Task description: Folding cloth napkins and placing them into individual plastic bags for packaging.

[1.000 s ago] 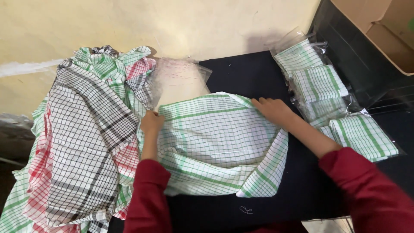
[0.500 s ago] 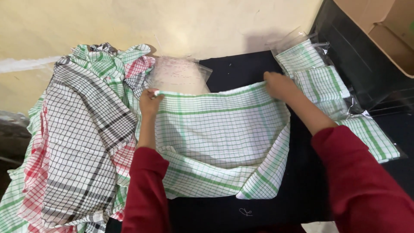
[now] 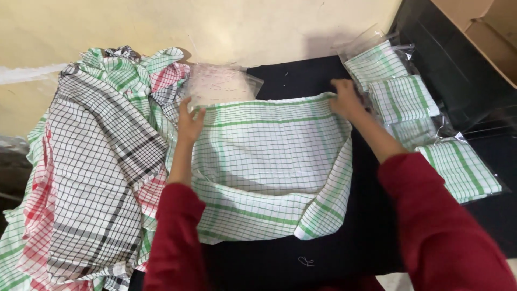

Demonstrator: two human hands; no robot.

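Green-checked cloth (image 3: 269, 161) on black table (image 3: 366, 226), hands (image 3: 188, 121) (image 3: 344, 99) pinching its far corners, yellow wall (image 3: 215, 27) behind

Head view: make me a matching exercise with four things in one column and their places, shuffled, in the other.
Things:
1. green-checked cloth
2. black-checked cloth
3. bagged folded cloths
4. cardboard box

Places:
A. top right corner
B. on the pile at the left
C. spread between both hands
D. in a row along the right

Pairs: 1-C, 2-B, 3-D, 4-A
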